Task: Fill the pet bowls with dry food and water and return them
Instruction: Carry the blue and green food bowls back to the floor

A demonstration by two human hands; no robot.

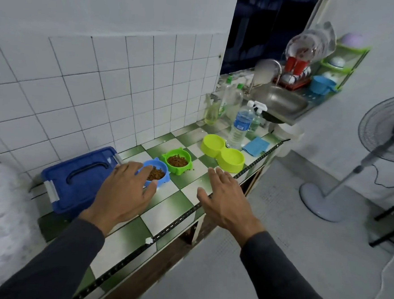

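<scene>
A counter (163, 217) tiled in glossy green and white checks, edged with a dark strip, carries three plastic pet dishes. The blue bowl (161, 170), round with small ear-like tabs, holds brown dry kibble and sits just beside the green bowl (177, 162), of the same shape and also filled with kibble. Further along stands a lime double bowl (222, 152) with two round wells, both showing only bare plastic. Behind it a clear plastic water bottle (240, 126) stands upright with a white cap and a blue label whose writing is too blurred to read; a folded blue cloth (255, 146) lies next to it. The left hand (125, 191) hovers over the near rim of the blue bowl, fingers spread and gently bent, holding nothing; whether it touches the rim cannot be told. The right hand (225, 200) is flat and open above the counter's front edge, empty. A blue plastic bin (77, 176) with a moulded handle and grey clips sits at the left against the white square wall tiles. A steel sink (281, 101) lies beyond.
</scene>
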